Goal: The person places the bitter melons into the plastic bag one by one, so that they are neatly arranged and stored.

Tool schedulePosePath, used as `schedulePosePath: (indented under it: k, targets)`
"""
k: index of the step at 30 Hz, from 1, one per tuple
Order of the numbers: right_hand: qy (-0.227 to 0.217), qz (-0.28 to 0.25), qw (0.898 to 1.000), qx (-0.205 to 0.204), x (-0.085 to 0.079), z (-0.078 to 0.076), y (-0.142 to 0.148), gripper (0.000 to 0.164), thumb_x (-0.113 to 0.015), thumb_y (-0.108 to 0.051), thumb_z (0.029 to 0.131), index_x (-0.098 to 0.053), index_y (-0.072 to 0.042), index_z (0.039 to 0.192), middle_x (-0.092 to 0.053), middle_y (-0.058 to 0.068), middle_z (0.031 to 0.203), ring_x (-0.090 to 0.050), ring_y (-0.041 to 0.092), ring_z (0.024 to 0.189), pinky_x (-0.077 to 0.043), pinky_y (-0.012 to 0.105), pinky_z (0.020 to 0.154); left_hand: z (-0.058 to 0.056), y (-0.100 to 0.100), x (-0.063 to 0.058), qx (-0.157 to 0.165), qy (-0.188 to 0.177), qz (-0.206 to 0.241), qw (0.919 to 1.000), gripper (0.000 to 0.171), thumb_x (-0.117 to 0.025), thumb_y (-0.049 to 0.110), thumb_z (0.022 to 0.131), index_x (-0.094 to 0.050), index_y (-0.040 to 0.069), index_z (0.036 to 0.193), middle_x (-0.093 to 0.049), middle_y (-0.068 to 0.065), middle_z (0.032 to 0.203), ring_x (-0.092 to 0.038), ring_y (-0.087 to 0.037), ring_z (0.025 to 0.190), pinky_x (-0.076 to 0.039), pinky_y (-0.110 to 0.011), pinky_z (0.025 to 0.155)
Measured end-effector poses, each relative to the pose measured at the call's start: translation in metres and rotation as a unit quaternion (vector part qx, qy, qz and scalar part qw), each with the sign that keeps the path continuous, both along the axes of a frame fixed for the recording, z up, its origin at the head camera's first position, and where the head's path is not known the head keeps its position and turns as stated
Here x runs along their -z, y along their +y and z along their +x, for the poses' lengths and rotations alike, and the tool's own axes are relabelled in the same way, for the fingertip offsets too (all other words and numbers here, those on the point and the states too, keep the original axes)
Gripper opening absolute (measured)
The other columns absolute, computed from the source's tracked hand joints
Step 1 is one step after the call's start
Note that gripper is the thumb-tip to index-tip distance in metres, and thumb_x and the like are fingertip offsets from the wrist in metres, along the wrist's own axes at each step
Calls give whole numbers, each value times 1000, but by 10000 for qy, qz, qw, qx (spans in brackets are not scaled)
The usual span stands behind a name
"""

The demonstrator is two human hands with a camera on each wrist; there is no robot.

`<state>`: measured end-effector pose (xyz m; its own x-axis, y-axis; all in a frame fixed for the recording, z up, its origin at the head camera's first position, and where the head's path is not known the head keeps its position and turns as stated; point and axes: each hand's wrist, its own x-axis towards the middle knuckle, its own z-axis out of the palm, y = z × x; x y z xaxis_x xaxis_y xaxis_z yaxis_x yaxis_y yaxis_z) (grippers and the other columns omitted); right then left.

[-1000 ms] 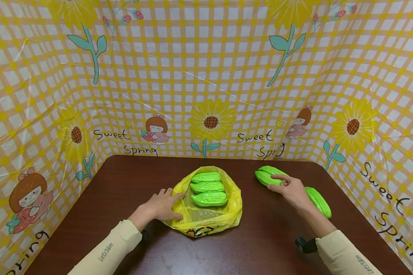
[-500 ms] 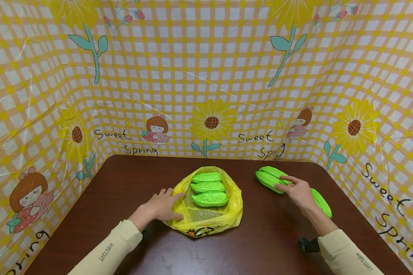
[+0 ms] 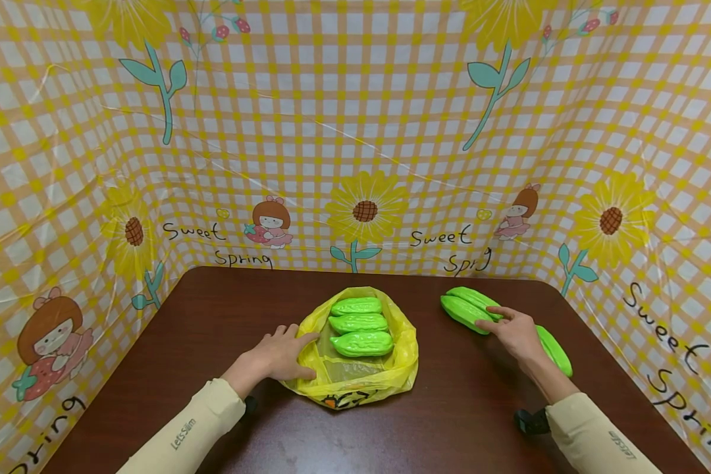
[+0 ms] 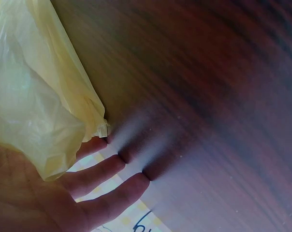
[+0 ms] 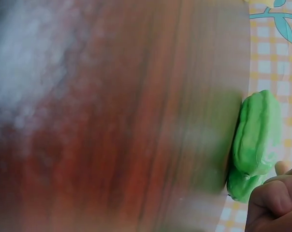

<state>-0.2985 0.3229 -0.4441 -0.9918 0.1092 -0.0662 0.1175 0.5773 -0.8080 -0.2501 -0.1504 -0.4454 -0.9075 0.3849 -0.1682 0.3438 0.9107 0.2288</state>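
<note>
A yellow plastic bag (image 3: 404, 349) lies with its mouth spread on the table, and three green bitter melons (image 3: 363, 344) rest in it, side by side. My left hand (image 3: 277, 353) rests at the bag's left rim, fingers spread; in the left wrist view, several fingertips (image 4: 138, 183) touch the tabletop while the plastic covers part of the palm. On the right, my right hand (image 3: 518, 337) is at the near end of two adjacent bitter melons (image 3: 463, 312), its thumb and index finger apart. Another bitter melon (image 3: 555, 352) lies partly hidden behind the right wrist.
The dark brown table (image 3: 231, 296) has a glossy top. A checked cloth (image 3: 355, 131) with sunflowers hangs around its back and both sides. A black strap (image 3: 532, 421) is at the right wrist.
My right hand has drawn back to the right and slightly nearer along the two bitter melons, which stay in place. It hardly moves in the last half second. The left hand keeps still.
</note>
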Motion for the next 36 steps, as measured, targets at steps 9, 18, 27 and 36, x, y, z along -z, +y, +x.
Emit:
schedulePosePath:
  k: [9,18,27,36]
  targets:
    - [67,353,9993,120,6,-3,2,72,-73,-45,90,-54,0,143,-50,-5,69,-45,16,68,-40,33,68,1,0,-1,0,-28,21,10000,77,-74,50,86,-45,23,152,-41,-20,149,-40,-42,136,-36,-63,105]
    - [2,238,9997,82,4,-3,2,66,-72,-35,93,-52,2,144,-35,-11,55,-32,11,54,-36,33,66,1,0,-2,13,-55,48,10000,77,-74,49,87,-45,22,152,-40,-21,150,-39,-43,136,-35,-63,105]
    - [7,565,9984,28,6,-2,2,64,-70,-31,94,-52,6,142,-54,4,62,-48,21,65,-43,35,71,1,-1,-2,12,-42,12,10000,77,-74,50,86,-46,23,152,-41,-20,149,-40,-42,135,-36,-62,104]
    - [-10,835,9965,-51,9,-4,3,65,-69,-30,94,-50,9,142,-41,36,148,-38,54,135,-42,59,101,2,0,-4,9,-66,40,10000,76,-73,50,86,-46,24,152,-42,-19,148,-40,-41,135,-36,-62,105]
